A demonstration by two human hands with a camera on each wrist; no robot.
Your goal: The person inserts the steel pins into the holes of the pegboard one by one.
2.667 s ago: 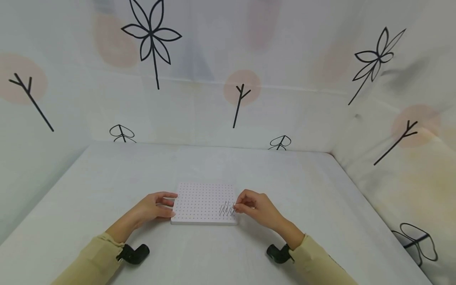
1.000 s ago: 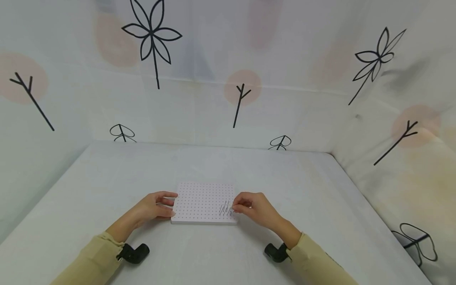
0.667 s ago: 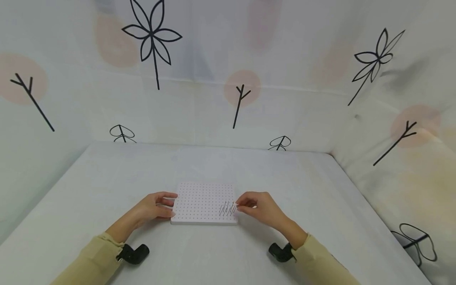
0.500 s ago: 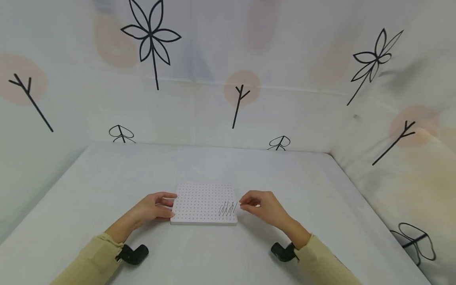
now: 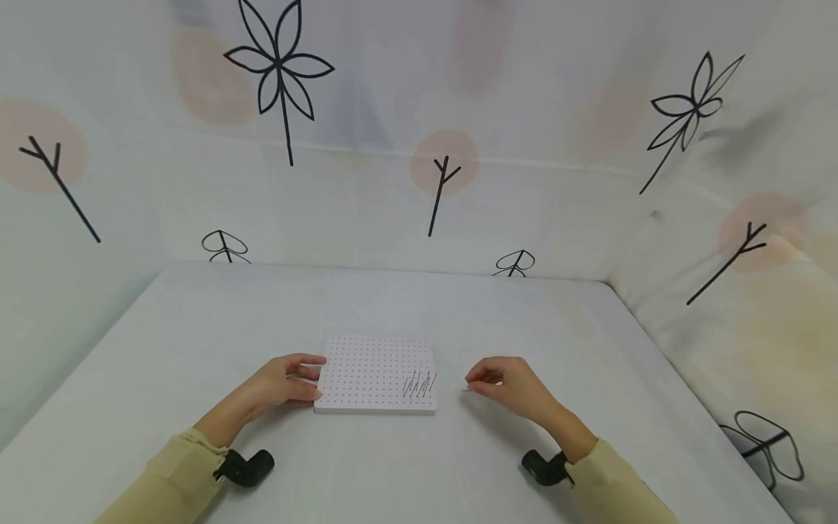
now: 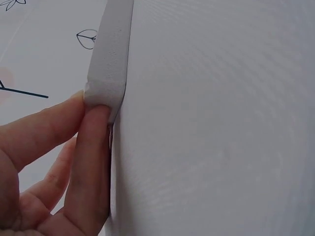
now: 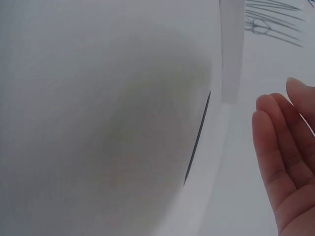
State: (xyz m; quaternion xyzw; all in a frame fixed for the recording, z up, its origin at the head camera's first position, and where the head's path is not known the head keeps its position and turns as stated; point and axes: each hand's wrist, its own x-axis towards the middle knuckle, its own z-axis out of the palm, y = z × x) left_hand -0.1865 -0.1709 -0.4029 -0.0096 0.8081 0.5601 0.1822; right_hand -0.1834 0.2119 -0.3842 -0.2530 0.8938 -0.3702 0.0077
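Note:
My left hand (image 5: 281,380) rests at the left side of a white board (image 5: 366,367) with rows of small holes. In the left wrist view its thumb and fingers touch the board's corner (image 6: 103,93), fairly straight. Several thin metal pins (image 5: 419,383) stand slanted in the holes near the board's right front corner. My right hand (image 5: 507,382) is a little to the right of the board, thumb and fingers loosely bent. A dark pin (image 7: 198,137), pointed at both ends, lies on the table, apart from the right fingers (image 7: 268,132) in the right wrist view.
The white-covered table (image 5: 366,466) spreads around the board. Behind it rises a white cloth backdrop (image 5: 366,204) with printed flowers and twigs. Black wrist-worn devices (image 5: 245,467) sit at both sleeve cuffs.
My right hand has let go of a pin at the board's right edge and moved right, off the board. That pin stays standing. The left hand and board have kept their place.

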